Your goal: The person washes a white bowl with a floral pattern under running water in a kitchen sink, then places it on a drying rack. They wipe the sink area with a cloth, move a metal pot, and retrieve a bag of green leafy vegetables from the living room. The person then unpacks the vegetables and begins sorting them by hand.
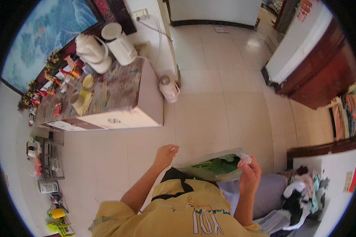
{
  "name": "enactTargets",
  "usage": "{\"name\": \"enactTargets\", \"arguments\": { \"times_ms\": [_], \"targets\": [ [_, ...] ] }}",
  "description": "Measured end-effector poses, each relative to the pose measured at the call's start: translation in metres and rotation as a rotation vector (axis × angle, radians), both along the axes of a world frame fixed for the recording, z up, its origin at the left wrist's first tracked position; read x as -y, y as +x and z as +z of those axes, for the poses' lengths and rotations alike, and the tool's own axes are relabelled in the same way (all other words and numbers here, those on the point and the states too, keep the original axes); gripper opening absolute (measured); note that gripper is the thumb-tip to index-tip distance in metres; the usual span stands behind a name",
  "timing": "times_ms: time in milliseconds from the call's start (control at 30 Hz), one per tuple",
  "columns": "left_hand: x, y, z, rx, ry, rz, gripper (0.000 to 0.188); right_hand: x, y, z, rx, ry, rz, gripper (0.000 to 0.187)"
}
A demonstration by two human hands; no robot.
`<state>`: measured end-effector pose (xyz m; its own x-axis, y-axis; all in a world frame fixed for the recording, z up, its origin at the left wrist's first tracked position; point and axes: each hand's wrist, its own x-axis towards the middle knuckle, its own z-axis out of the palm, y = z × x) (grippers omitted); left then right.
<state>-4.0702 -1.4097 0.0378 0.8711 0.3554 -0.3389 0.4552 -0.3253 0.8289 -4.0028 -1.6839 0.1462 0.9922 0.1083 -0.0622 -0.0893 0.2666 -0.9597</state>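
A clear plastic bag (190, 172) with green leafy vegetables (221, 164) in it hangs in front of my waist. Its upper right corner is bunched in my right hand (250, 173), whose fingers are closed round the plastic. The leaves lie toward the right side of the bag, and pale stems run to the left. My left hand (165, 155) is raised just left of the bag, apart from it. Its fingers are curled together, and nothing shows in them.
A cabinet (124, 118) stands ahead on the left, bearing a white kettle (93, 53), cups and ornaments. A thermos flask (169, 89) sits on the tiled floor (209, 114) beside it. Piled clothes (300, 193) lie at my right. A small rack (50, 158) is at the left wall.
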Motion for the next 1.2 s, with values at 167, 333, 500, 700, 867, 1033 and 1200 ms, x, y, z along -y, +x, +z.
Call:
{"name": "enactTargets", "arguments": {
  "times_ms": [167, 333, 500, 700, 867, 1033, 1200],
  "targets": [
    [-0.033, 0.107, 0.009, -0.008, 0.166, 0.168, 0.022, -0.045, 0.181, -0.004, -0.043, -0.173, 0.195, 0.011],
    [-0.061, 0.262, -0.012, 0.201, -0.447, 0.469, 0.022, -0.078, 0.366, -0.012, -0.191, 0.005, 0.152, 0.022],
    [-0.116, 0.447, 0.048, 0.202, -0.671, 0.455, 0.025, -0.116, 0.521, 0.014, -0.317, 0.065, 0.212, 0.043],
    [-0.179, 0.629, 0.076, 0.377, -0.813, 0.347, 0.032, -0.175, 0.673, 0.018, -0.284, -0.281, 0.213, 0.041],
    [-0.239, 0.750, 0.124, 0.626, -0.810, 0.344, 0.041, -0.239, 0.818, 0.005, -0.202, -0.343, 0.374, 0.033],
    [-0.311, 0.843, 0.141, 0.572, -0.555, 0.315, 0.035, -0.346, 0.953, -0.004, 0.410, -1.032, 0.776, 0.022],
    [-0.393, 0.944, 0.132, 0.688, -0.415, 0.353, 0.026, -0.478, 1.077, 0.013, 0.609, -1.384, 0.791, 0.032]
  ]
}}
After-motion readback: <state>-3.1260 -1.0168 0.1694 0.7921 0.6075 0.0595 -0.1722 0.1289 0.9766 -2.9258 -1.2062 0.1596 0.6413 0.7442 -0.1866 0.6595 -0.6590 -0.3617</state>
